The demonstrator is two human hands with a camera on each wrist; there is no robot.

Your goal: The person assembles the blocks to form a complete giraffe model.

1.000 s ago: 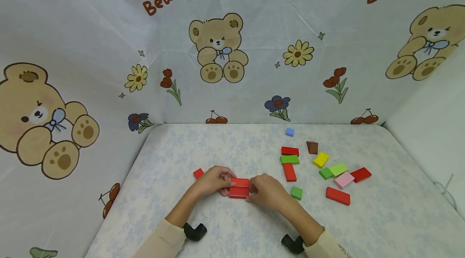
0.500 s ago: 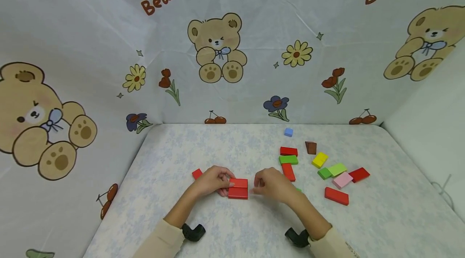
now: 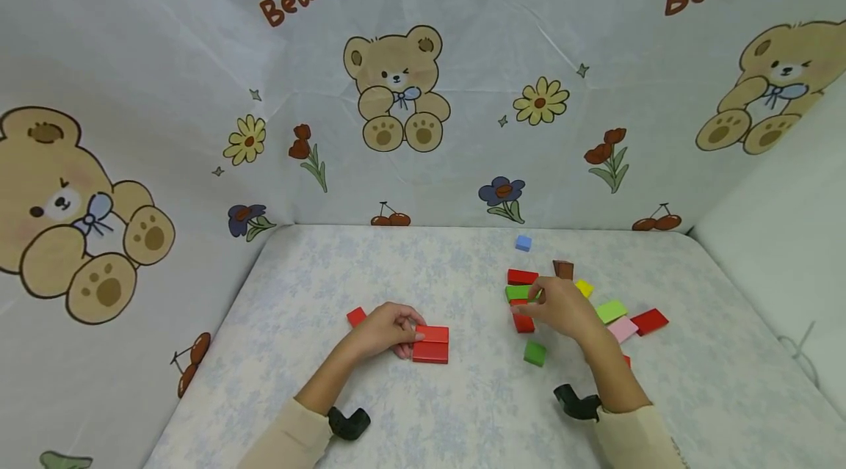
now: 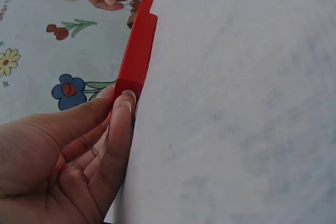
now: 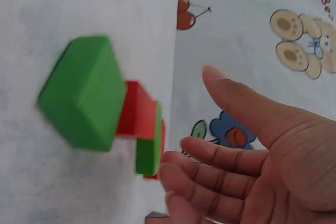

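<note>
Two red blocks (image 3: 432, 353) lie against each other at the middle of the table. My left hand (image 3: 390, 328) pinches their left end, thumb on top; in the left wrist view the fingertips meet the end of a red block (image 4: 137, 51). Over to the right, my right hand (image 3: 562, 306) hovers with thumb and fingers apart and nothing between them. Beneath its fingertips are a green block (image 3: 518, 293) and a red block (image 3: 524, 324), partly covered in the head view. The right wrist view has a green block (image 5: 86, 95) nearest the camera.
Another red block (image 3: 355, 316) is behind the left hand. A green block (image 3: 534, 353) lies nearer me. Further off are a blue block (image 3: 523, 243) and a brown wedge (image 3: 564, 269). Yellow, lime, pink (image 3: 622, 329) and red blocks spread to the right, some behind the right forearm.
My right hand has left the right end of the two red blocks and moved right and away from me, over the green and red blocks. The left hand stays on its blocks.
</note>
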